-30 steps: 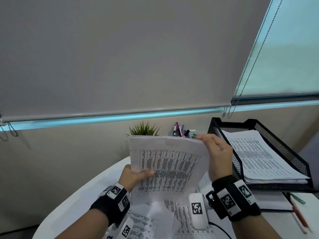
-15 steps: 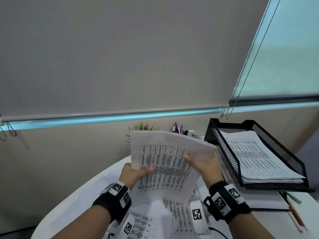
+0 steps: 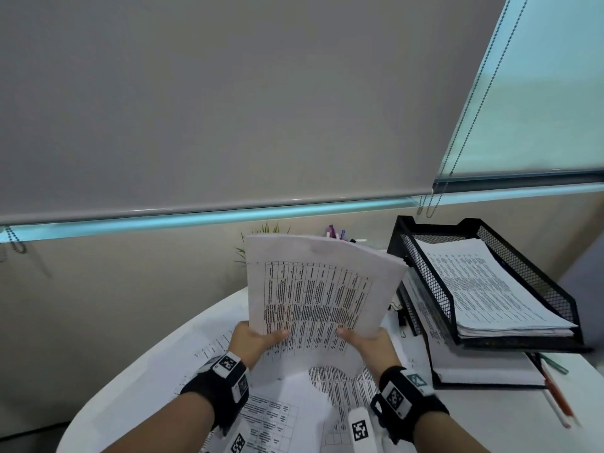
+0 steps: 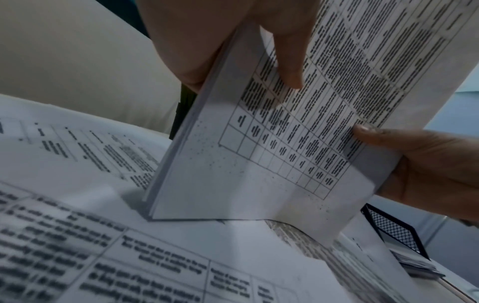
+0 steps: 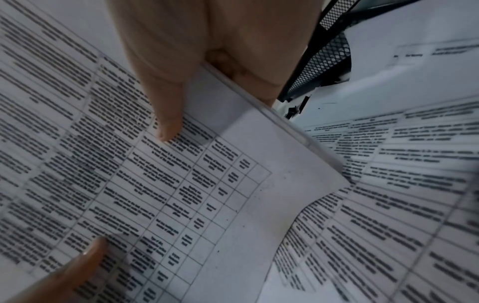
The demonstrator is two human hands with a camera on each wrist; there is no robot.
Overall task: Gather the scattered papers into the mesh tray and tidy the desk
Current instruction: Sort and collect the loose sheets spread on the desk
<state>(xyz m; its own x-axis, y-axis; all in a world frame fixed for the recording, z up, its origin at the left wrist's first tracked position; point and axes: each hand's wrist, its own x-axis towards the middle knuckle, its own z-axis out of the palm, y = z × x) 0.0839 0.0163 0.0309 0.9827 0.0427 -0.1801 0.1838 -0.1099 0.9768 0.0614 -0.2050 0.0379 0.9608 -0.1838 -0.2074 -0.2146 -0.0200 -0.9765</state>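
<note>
A stack of printed sheets (image 3: 313, 299) stands upright on its lower edge above the desk, bowed at the top. My left hand (image 3: 258, 338) grips its lower left edge, thumb (image 4: 287, 61) on the printed face. My right hand (image 3: 366, 341) grips the lower right edge, thumb (image 5: 166, 114) across the front. More loose papers (image 3: 294, 410) with tables lie flat under the stack. The black mesh tray (image 3: 434, 289) stands to the right and holds a pile of printed sheets (image 3: 487, 286).
A white round desk (image 3: 137, 380) carries everything. A thick white pad (image 3: 483, 371) lies beneath the mesh tray. Pens and pencils (image 3: 555, 397) lie at the right edge. A small green plant (image 3: 261, 230) and a pen holder (image 3: 336, 232) stand behind the stack. Binder clips (image 3: 400, 315) rest beside the tray.
My right hand slid from the stack's top right corner down to its lower right edge. The stack now stands more upright and lower, its bottom edge on the loose papers.
</note>
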